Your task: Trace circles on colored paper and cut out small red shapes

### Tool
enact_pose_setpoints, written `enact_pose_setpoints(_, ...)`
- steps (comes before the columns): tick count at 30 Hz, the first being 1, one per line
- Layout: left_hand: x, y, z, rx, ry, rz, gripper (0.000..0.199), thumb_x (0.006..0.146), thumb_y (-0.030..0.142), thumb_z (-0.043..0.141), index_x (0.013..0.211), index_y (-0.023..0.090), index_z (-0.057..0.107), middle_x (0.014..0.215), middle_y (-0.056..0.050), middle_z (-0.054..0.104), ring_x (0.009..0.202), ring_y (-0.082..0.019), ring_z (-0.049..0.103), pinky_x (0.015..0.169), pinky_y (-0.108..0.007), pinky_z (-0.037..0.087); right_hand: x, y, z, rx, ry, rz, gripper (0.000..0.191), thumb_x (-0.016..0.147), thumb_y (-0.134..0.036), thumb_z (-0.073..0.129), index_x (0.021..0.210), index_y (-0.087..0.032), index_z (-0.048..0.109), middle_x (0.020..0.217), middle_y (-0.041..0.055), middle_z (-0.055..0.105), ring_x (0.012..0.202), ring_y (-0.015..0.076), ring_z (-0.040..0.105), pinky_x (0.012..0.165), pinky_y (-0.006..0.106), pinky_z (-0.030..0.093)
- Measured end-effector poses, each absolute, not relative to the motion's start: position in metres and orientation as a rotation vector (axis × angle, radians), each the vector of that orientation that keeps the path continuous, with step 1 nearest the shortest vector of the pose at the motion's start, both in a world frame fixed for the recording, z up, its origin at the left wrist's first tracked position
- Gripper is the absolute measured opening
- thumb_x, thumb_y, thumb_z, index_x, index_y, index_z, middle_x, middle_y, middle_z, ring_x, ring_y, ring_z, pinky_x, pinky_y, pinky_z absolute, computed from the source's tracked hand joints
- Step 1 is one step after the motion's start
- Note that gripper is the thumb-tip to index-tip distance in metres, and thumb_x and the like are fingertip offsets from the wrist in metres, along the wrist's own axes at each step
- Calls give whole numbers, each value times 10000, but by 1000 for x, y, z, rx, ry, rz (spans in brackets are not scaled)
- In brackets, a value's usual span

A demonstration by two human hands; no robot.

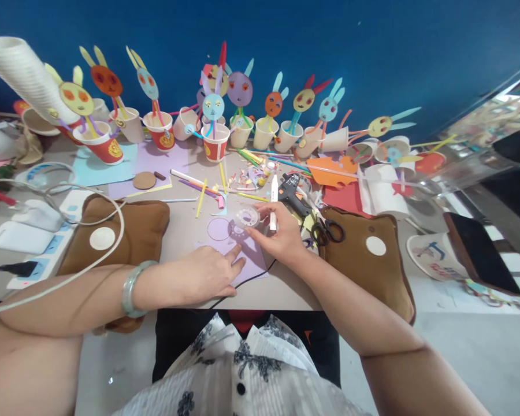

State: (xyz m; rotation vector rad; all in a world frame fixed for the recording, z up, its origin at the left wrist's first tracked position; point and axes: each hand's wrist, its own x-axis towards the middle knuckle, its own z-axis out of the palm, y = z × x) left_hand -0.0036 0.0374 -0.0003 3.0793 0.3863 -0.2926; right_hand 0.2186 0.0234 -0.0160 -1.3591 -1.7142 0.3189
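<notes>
My left hand [199, 273] lies flat, fingers spread, on a sheet of purple paper [256, 267] at the table's front. A dark circle is drawn on that paper, just beyond my left fingers. Between the fingertips of my right hand [281, 234] is a small clear plastic ring [246, 218], held by its edge beside the circle. A white marker [274, 202] stands up between the fingers of the same hand. Close to the right hand are a black glue gun [293, 193] and black-handled scissors [328, 231].
Paper cups [215, 143] with rabbit-faced figures line the back by a blue wall. Brown cushions [132, 228] flank the work area. A power strip [54, 242] with cables is at left. A phone [481, 252] rests at right. Coloured sticks and paper scraps lie mid-table.
</notes>
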Motion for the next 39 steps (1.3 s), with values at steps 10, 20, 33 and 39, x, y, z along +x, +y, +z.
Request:
enact_pose_setpoints(10, -6, 36, 7, 3104, 359, -231, 638, 913, 623, 532, 1341, 150, 551, 1435, -234, 540, 721, -250, 714, 544, -366, 521, 219, 25, -12, -1371, -1686, 257, 333, 759, -303, 779, 983, -248, 539, 1075, 67, 701, 875, 221, 651, 814, 397, 527)
enact_pose_setpoints(20, -5, 36, 13, 3111, 353, -204, 644, 915, 623, 531, 1303, 112, 575, 1413, -247, 556, 711, -254, 715, 530, -361, 503, 218, 25, -10, -1422, -1652, 283, 336, 755, -317, 778, 976, -245, 536, 1060, 72, 685, 1013, 261, 663, 909, 421, 513)
enact_pose_setpoints(33, -3, 37, 19, 3103, 329, -233, 634, 925, 612, 523, 1280, 90, 583, 1366, -257, 578, 706, -249, 714, 529, -352, 500, 220, 26, -13, -1439, -1679, 279, 333, 763, -367, 786, 960, -249, 545, 1015, 68, 691, 996, 271, 680, 891, 433, 521)
enact_pose_setpoints(39, 0, 36, 26, 3076, 358, -321, 637, 930, 587, 535, 1319, 84, 573, 1408, -291, 533, 768, -262, 725, 563, -349, 515, 220, 26, -13, -1433, -1692, 288, 318, 768, -351, 784, 958, -251, 549, 1042, 69, 700, 1010, 272, 680, 911, 437, 515)
